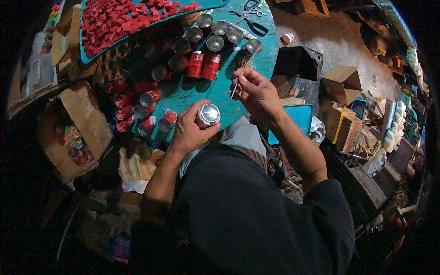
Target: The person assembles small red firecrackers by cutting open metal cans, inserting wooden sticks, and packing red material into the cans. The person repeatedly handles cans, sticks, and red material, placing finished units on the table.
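Note:
My left hand [189,130] is wrapped around a drink can [209,115], its shiny silver end facing up, over the near edge of the green table [231,103]. To the right, my right hand [257,90] is pinched on a thin stick [235,85], apart from the can. Just beyond that hand, a bunch of thin sticks [248,63] lies by an open tin can [252,46]. Two red cans [203,65] stand side by side ahead. Several open cans [215,43] are grouped behind them, and red cans [150,97] lie at the left.
A blue-rimmed tray of red pieces [123,27] occupies the far left. Scissors [254,23] rest at the table's far end. Right of the table are a black bin [300,62], a turquoise tray [293,123] and cardboard boxes [343,85]. An open carton [87,119] stands at left.

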`<move>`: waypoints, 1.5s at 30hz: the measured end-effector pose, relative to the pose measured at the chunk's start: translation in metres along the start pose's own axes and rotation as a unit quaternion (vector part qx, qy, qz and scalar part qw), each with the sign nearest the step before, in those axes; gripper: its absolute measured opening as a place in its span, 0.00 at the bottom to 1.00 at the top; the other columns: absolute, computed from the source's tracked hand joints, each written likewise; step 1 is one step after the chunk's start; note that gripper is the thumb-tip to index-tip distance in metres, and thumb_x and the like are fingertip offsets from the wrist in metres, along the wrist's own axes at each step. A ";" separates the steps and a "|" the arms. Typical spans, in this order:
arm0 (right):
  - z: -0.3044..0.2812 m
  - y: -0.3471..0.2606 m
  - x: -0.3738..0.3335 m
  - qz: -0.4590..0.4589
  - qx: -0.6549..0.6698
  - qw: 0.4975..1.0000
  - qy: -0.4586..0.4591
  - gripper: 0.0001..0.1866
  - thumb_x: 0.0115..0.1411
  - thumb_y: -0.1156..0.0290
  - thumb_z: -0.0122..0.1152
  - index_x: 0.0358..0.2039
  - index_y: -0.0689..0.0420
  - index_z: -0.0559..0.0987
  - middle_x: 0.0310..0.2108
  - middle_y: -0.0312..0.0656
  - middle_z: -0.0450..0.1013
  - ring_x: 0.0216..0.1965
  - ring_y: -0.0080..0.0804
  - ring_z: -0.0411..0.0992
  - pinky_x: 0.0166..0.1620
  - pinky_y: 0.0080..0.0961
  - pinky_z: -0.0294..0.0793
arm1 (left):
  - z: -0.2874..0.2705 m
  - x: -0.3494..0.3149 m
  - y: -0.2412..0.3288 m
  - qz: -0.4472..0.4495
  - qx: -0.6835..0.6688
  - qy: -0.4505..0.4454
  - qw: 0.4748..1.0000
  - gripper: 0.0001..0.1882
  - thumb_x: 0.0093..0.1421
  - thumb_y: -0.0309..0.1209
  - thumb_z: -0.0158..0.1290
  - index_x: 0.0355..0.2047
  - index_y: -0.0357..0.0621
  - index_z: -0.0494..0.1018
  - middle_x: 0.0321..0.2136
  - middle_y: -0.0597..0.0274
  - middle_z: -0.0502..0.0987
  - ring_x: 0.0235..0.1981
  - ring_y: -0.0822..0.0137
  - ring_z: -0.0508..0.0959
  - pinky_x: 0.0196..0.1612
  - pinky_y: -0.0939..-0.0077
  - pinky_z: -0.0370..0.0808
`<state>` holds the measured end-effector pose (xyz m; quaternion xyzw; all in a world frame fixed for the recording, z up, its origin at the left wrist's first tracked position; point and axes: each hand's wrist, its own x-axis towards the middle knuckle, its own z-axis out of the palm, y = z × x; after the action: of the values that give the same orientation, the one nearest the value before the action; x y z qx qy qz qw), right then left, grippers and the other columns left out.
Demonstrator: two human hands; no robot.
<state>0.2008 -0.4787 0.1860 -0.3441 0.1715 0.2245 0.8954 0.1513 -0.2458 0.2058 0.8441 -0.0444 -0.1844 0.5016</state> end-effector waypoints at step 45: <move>0.073 0.008 -0.063 -0.307 -0.478 0.822 -0.034 0.07 0.61 0.78 0.70 0.38 0.62 0.82 0.35 0.48 0.81 0.34 0.37 0.82 0.38 0.28 0.79 | -0.032 0.004 0.022 0.208 0.070 0.083 0.972 0.38 0.39 0.21 0.70 0.54 0.40 0.72 0.45 0.47 0.80 0.46 0.43 0.80 0.52 0.53 0.76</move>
<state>0.1543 -0.4409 0.2619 -0.7556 -0.1027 0.0030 0.6470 0.1686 -0.2312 0.2377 0.8618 -0.1899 -0.0024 0.4704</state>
